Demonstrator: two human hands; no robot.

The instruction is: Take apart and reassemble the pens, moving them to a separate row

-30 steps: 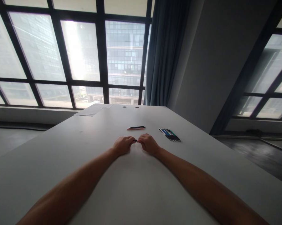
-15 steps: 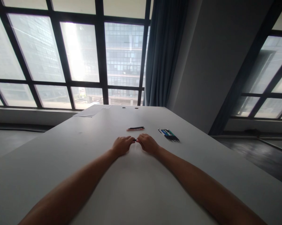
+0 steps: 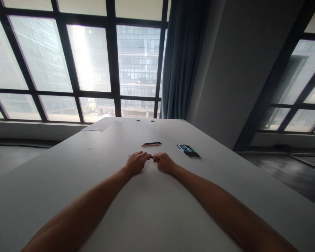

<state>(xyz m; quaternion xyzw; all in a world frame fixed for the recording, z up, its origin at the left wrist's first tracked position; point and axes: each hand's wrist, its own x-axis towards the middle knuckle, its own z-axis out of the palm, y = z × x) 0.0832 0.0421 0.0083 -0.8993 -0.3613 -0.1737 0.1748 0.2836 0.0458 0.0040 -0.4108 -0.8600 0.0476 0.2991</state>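
Observation:
Both my hands rest on the white table [image 3: 99,196], fingertips meeting over a thin dark pen [image 3: 151,157]. My left hand [image 3: 136,162] pinches one end of it and my right hand [image 3: 164,162] pinches the other; most of the pen is hidden by my fingers, and a dark tip shows left of my left hand. Just beyond my hands lie two pens side by side, one pinkish and one black [image 3: 151,144]. To the right is a bunch of several pens [image 3: 189,151], blue, green and black.
Sheets of paper [image 3: 102,124] lie at the table's far left corner, with two cable holes [image 3: 145,121] near the far edge. Large windows, a blue curtain [image 3: 182,59] and a grey wall column stand behind.
The view has barely shifted. My hands have drawn slightly apart along the pen, and a thin dark tip now shows left of my left hand.

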